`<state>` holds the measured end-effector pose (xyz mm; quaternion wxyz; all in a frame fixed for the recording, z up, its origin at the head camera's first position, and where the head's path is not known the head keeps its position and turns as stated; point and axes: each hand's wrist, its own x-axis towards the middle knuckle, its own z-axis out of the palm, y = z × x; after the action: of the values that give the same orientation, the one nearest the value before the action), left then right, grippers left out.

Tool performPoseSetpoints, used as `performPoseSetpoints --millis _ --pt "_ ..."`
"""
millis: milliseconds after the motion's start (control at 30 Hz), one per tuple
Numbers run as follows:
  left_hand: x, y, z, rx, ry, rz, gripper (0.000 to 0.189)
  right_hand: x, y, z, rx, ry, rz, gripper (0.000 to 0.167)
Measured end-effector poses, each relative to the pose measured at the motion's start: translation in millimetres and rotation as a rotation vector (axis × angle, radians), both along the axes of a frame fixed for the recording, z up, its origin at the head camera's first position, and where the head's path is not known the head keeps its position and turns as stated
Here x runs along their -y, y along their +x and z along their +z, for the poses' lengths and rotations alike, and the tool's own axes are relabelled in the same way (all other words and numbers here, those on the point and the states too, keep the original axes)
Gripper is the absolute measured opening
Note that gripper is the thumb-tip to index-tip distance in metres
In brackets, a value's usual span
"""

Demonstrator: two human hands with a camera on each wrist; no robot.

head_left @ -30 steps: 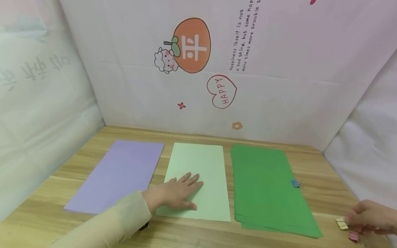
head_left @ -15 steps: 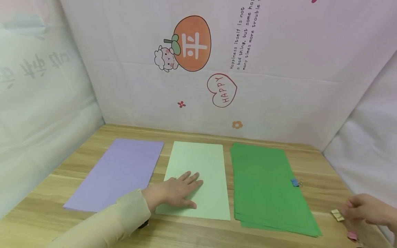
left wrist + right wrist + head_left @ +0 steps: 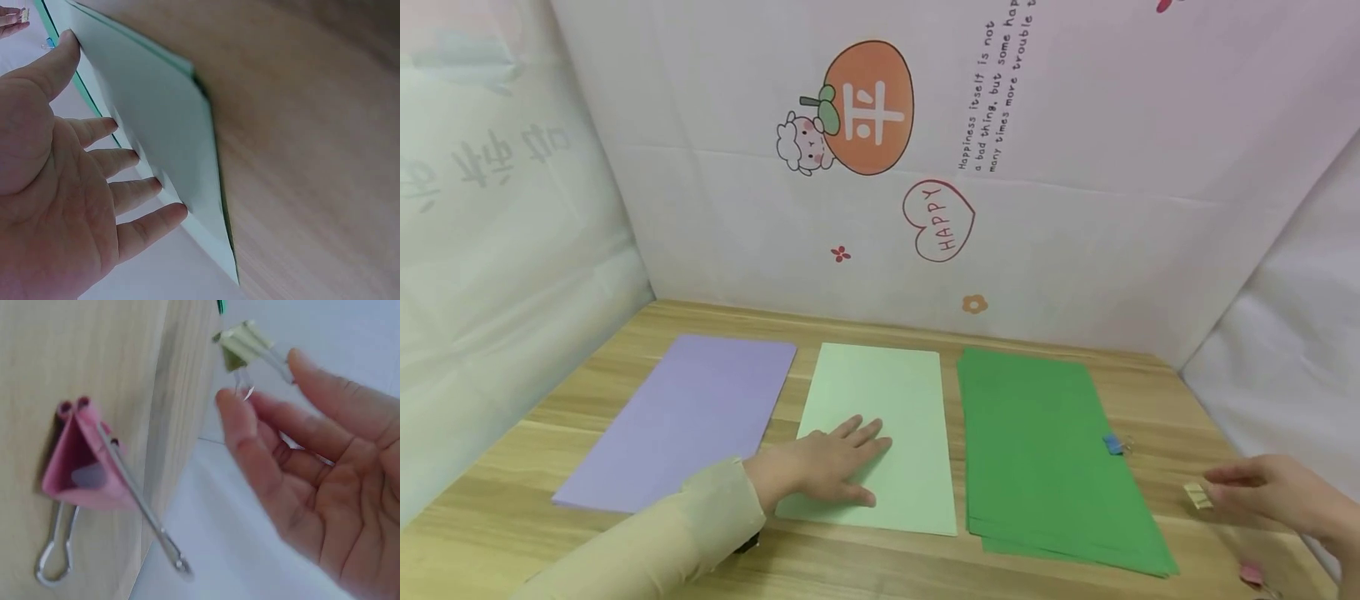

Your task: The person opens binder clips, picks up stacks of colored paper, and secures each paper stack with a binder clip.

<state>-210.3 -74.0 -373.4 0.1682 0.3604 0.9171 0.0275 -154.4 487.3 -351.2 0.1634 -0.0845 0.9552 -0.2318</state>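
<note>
My left hand (image 3: pixel 831 467) lies with fingers spread on a light green stack of paper (image 3: pixel 880 392) in the middle of the table. In the left wrist view its fingertips touch the sheet. At the right, my right hand (image 3: pixel 1277 498) pinches a yellow binder clip (image 3: pixel 1198 497) by its wire handles, raised off the tabletop. The right wrist view shows the yellow clip's handles between thumb and fingers, its mouth pointing away from the palm. Below that hand a pink binder clip (image 3: pixel 87 462) rests on the table.
A purple paper stack (image 3: pixel 692 417) lies at the left. To the right is an uneven dark green paper stack (image 3: pixel 1045 458), with a blue binder clip (image 3: pixel 1113 444) on its right edge. A printed white cloth (image 3: pixel 737 233) stands behind the wooden table (image 3: pixel 1150 383).
My right hand has lifted the yellow binder clip away from beside the pink one and carried it left and farther from me. The left hand stays put on the light green paper.
</note>
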Motion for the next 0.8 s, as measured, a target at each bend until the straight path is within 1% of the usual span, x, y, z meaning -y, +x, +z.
performPoseSetpoints --millis 67,167,333,367,533,667,767,800 --pt "-0.3 0.6 0.9 -0.005 -0.006 0.001 0.081 2.9 0.3 0.7 0.018 -0.034 -0.021 0.052" --pt "-0.3 1.5 3.2 -0.006 -0.015 0.005 0.081 7.8 1.0 1.2 0.012 -0.072 -0.048 0.053" --pt "-0.7 1.3 4.8 -0.002 -0.02 0.003 0.081 16.2 1.4 4.3 -0.067 -0.085 -0.102 0.052" --pt "-1.0 0.9 4.5 -0.003 -0.02 0.0 0.081 17.6 1.2 5.4 -0.091 -0.082 -0.107 0.051" --pt "-2.3 -0.9 3.6 -0.017 -0.028 -0.011 0.082 23.6 -1.7 13.7 -0.158 -0.081 -0.132 0.051" --pt "-2.4 -0.3 4.4 -0.005 -0.034 -0.004 0.082 34.2 -4.8 20.7 -0.143 -0.127 -0.16 0.054" --pt "-1.9 1.0 7.1 0.006 -0.037 0.009 0.082 46.3 -9.8 25.6 -0.153 -0.136 -0.167 0.055" --pt "-1.5 1.4 8.3 0.009 -0.037 0.015 0.081 50.4 -11.8 26.8 -0.168 -0.14 -0.157 0.055"
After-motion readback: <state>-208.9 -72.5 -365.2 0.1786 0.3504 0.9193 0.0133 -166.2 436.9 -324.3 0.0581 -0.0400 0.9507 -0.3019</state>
